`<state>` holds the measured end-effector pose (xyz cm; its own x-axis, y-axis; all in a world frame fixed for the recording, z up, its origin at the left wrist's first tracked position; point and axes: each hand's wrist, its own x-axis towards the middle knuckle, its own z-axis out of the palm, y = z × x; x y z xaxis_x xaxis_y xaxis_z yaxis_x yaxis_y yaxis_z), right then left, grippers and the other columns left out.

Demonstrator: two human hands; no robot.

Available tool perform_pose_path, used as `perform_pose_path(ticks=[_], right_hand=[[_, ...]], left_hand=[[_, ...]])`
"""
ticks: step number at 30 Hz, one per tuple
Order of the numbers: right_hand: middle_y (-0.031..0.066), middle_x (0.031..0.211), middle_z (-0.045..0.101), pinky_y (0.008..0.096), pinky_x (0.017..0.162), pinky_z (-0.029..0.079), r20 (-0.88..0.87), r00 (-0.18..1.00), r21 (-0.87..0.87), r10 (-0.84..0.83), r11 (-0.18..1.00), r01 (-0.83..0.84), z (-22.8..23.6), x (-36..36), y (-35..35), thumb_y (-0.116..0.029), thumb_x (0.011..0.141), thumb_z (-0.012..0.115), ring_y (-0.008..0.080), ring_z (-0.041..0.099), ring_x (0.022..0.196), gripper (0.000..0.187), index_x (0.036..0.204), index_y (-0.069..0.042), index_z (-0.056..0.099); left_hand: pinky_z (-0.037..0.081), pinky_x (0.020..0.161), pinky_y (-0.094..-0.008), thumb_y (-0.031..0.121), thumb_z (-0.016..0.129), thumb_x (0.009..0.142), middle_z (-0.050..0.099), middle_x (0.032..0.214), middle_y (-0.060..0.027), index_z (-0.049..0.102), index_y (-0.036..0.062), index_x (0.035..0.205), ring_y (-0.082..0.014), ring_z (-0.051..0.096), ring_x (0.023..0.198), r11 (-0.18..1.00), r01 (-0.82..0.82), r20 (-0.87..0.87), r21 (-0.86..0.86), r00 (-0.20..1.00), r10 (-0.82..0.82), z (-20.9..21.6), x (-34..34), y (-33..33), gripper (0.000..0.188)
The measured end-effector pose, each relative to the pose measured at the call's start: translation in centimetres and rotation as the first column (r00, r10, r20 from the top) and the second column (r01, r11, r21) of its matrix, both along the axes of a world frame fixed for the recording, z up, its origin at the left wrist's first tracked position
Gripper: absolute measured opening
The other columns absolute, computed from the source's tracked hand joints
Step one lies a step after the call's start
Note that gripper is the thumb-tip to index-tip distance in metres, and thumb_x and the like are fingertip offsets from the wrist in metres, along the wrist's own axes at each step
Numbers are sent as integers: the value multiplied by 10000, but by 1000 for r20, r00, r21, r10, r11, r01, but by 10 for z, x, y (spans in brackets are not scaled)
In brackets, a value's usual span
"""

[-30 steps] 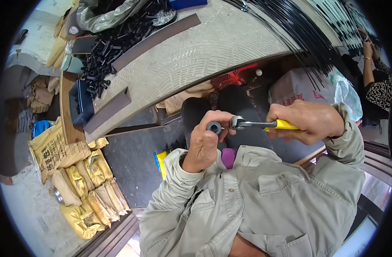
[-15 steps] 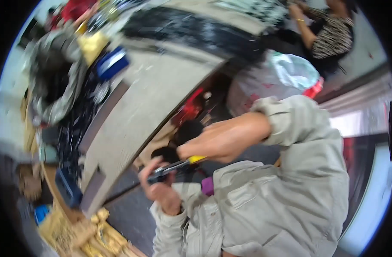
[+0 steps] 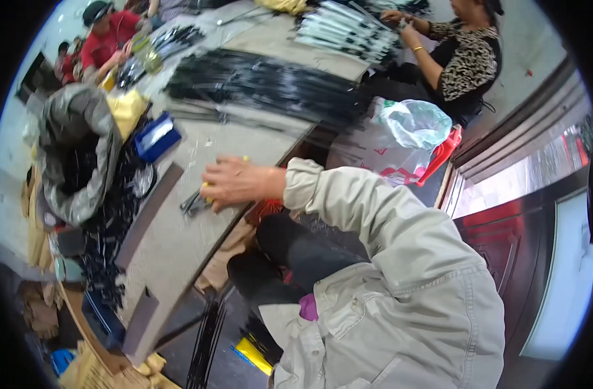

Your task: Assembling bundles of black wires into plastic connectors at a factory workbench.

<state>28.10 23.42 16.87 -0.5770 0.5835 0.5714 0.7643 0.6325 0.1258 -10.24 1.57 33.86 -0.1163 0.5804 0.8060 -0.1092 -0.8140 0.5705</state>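
Loose stock plentiful: black fittings (image 3: 102, 259) heaped at left, black rods (image 3: 264, 87) massed across the far bench (image 3: 173, 253). Amount finished: can't tell. Right hand (image 3: 238, 183) stretched left over the bench, knuckles up, fingers clamped around pliers (image 3: 194, 205), whose head points near-left. Left hand out of view.

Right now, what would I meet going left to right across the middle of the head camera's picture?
Open grey sack, blue box, the person's right hand holding yellow-handled pliers, see-through plastic bag.
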Motion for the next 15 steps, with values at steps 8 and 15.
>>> perform_pose_path(ticks=[8,15], right_hand=[[138,1001,586,374,845,433,-80,988,-147,-130,982,117,33,15,-76,-34,711,657,306,550,965,217,921,-23,606],[134,1072,568,306,888,406,-19,976,-590,-218,790,165,29,15,-108,-39,869,512,253,549,1027,192,1048,6,567]], left_hand=[[458,781,-348,83,508,850,557,1102,-229,496,40,1192,-346,591,938,534,-573,-678,-622,735,-1,-212,14,62,345],[433,835,-439,335,526,858,548,1097,-253,401,17,1270,-375,538,1008,199,-740,-766,-642,622,-159,-419,-51,19,535]])
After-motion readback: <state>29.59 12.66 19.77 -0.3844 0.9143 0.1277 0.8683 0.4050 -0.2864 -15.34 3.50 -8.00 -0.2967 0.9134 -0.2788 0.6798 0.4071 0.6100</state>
